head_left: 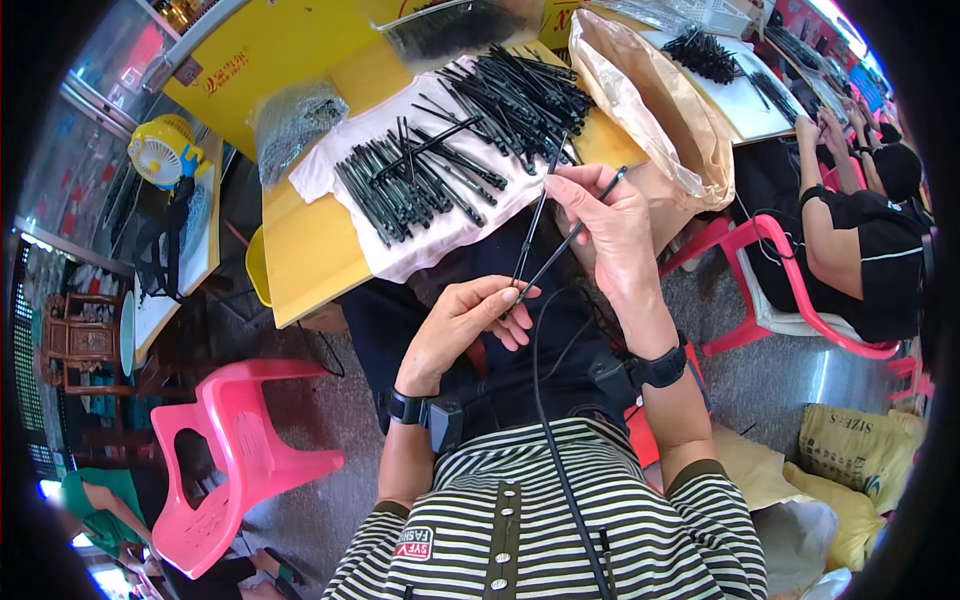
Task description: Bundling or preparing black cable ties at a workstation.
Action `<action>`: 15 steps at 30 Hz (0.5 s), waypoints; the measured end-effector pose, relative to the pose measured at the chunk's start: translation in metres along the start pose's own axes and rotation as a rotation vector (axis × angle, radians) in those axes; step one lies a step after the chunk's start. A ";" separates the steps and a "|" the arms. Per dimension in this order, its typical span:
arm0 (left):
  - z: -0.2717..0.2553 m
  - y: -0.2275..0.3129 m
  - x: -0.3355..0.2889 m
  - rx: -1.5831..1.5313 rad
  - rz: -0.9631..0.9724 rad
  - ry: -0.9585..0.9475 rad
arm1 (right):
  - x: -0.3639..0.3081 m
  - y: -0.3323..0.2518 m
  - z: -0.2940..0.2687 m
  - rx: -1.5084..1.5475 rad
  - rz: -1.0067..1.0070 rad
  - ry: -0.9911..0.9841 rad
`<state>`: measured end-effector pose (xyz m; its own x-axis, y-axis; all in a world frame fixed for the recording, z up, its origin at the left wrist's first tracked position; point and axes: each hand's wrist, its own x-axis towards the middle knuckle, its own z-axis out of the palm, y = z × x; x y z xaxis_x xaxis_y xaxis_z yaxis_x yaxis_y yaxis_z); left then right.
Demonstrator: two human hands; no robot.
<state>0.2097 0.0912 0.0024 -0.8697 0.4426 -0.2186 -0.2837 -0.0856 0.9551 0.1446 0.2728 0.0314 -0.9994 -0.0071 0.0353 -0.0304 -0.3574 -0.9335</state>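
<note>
The left grip [462, 318] pinches two thin black rods [557, 254] at their converging lower ends. The right grip [620, 232] clasps them higher up, where they spread apart.

The desk [305, 268] was of light yellow wood, and it extended from left of the centre to the top middle of the frame. Its bare wood was seen mainly at its left side. A pale pinkish cloth [432, 250] lay over the middle and reached the front edge. On this cloth were two groups of black rods: the left group [395, 185] lay slanted, nearly side by side, with some pieces crossing on top; the right group [520, 100] was a thicker, less orderly heap. Crumpled clear plastic wrap [295, 125] rested at the upper left corner.
</note>
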 end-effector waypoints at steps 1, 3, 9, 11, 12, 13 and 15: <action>0.000 0.000 0.000 0.003 0.004 0.000 | 0.000 0.000 0.000 0.010 -0.008 -0.006; 0.000 0.000 0.001 0.005 0.011 0.000 | 0.000 0.000 0.000 0.019 -0.016 -0.012; 0.000 0.002 0.000 -0.015 0.002 -0.010 | -0.001 0.001 0.002 0.019 -0.014 -0.025; 0.000 0.002 -0.001 -0.032 -0.003 -0.011 | -0.001 0.002 0.003 0.015 0.005 -0.034; -0.001 0.002 -0.001 -0.031 0.004 -0.009 | -0.002 0.003 0.003 0.031 -0.012 -0.064; -0.001 0.002 -0.001 -0.033 0.003 -0.010 | -0.003 0.003 0.003 0.010 -0.003 -0.084; -0.001 0.001 -0.001 -0.041 -0.003 -0.006 | -0.006 0.005 0.004 -0.009 0.015 -0.106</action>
<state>0.2099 0.0895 0.0037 -0.8664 0.4479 -0.2207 -0.3030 -0.1202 0.9454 0.1505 0.2674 0.0282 -0.9921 -0.1117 0.0580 -0.0157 -0.3476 -0.9375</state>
